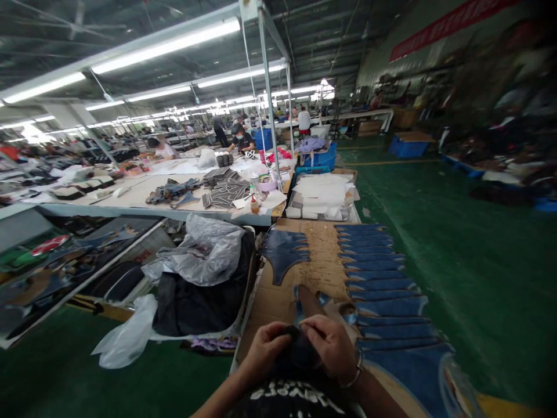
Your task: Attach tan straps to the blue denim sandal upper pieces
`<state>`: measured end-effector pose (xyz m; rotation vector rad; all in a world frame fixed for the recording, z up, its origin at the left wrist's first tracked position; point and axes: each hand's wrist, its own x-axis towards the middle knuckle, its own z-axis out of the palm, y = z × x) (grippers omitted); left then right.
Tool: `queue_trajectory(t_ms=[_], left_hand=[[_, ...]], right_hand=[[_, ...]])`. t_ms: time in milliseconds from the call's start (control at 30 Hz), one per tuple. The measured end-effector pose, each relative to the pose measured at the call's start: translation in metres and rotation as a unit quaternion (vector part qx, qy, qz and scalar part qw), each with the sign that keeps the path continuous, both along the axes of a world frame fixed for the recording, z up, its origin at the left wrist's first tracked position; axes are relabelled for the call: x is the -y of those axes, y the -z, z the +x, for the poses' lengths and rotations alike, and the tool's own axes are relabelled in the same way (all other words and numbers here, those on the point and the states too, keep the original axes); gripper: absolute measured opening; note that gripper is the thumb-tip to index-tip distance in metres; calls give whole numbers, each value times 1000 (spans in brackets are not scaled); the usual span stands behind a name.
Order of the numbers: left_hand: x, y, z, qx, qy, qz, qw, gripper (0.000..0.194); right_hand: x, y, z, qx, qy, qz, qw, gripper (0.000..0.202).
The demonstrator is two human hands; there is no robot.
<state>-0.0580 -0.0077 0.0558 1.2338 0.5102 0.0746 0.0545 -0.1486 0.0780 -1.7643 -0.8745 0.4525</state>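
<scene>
My left hand (270,347) and my right hand (331,346) are close together at the near end of a cardboard-covered surface (324,247). Both are closed, thumbs pinched against fingers, on a blue cut piece (297,312) of sheet material. A small dark patch shows at my left fingertips; I cannot make out what it is. Just beyond the hands, a brown strip (310,300) and curved blue parts lie partly hidden. To the right, a row of overlapping blue cut pieces (387,296) runs along the cardboard. Another stack of blue pieces (282,249) lies at the far left.
Left of the cardboard stands a bin with black material (198,305) and a clear plastic bag (204,249). A long worktable (130,200) holds grey cut pieces (226,188) and a small bottle (255,204). White sheets (324,194) are stacked ahead. Several people work farther back.
</scene>
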Motion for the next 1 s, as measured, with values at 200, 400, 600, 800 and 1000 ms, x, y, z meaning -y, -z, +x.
queue_trajectory(t_ms=[200, 400, 600, 800, 1000], left_hand=[[-27, -7, -11, -14, 33, 60, 998, 19], [-54, -6, -12, -22, 58, 122, 991, 29], [-73, -1, -13, -34, 47, 93, 994, 22], [-86, 9, -11, -10, -14, 33, 999, 18], [-92, 9, -7, 15, -21, 10, 1000, 21]], right_hand=[[-25, -6, -14, 43, -47, -31, 997, 19], [-50, -9, -27, 55, -34, -54, 996, 18], [-77, -3, -41, -31, 27, -67, 997, 20], [-95, 14, -43, -194, 107, -50, 974, 28], [-103, 15, -41, -201, -1, -75, 977, 39]])
